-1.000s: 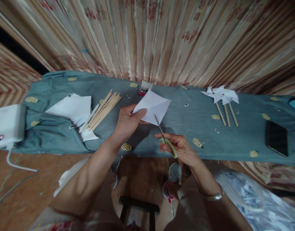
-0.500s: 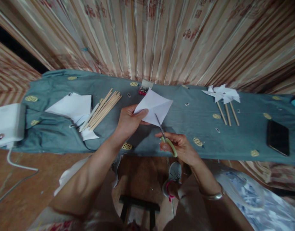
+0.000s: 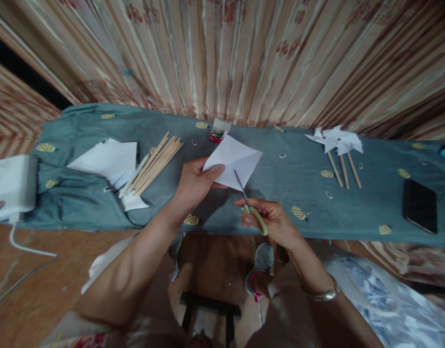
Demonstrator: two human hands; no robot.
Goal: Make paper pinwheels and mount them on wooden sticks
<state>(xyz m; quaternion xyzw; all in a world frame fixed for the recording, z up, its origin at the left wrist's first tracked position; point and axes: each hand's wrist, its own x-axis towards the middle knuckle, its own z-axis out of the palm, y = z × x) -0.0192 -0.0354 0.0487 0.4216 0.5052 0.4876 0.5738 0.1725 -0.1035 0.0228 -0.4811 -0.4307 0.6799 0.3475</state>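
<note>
Paper (image 3: 237, 153) above cloth (image 3: 367, 208), curtains (image 3: 237, 63) behind

Behind the long, narrow worktop (image 3: 353, 222) we see a pleated beige curtain (image 3: 226, 63) with reddish-brown figures, its folds filling the background. A dark diagonal strip (image 3: 26, 70) breaks it at left. Pineapples dot the worktop's grey-green cloth (image 3: 77, 118). Below, we find a brown floor (image 3: 26, 270) with pale seams, under dim light.
</note>
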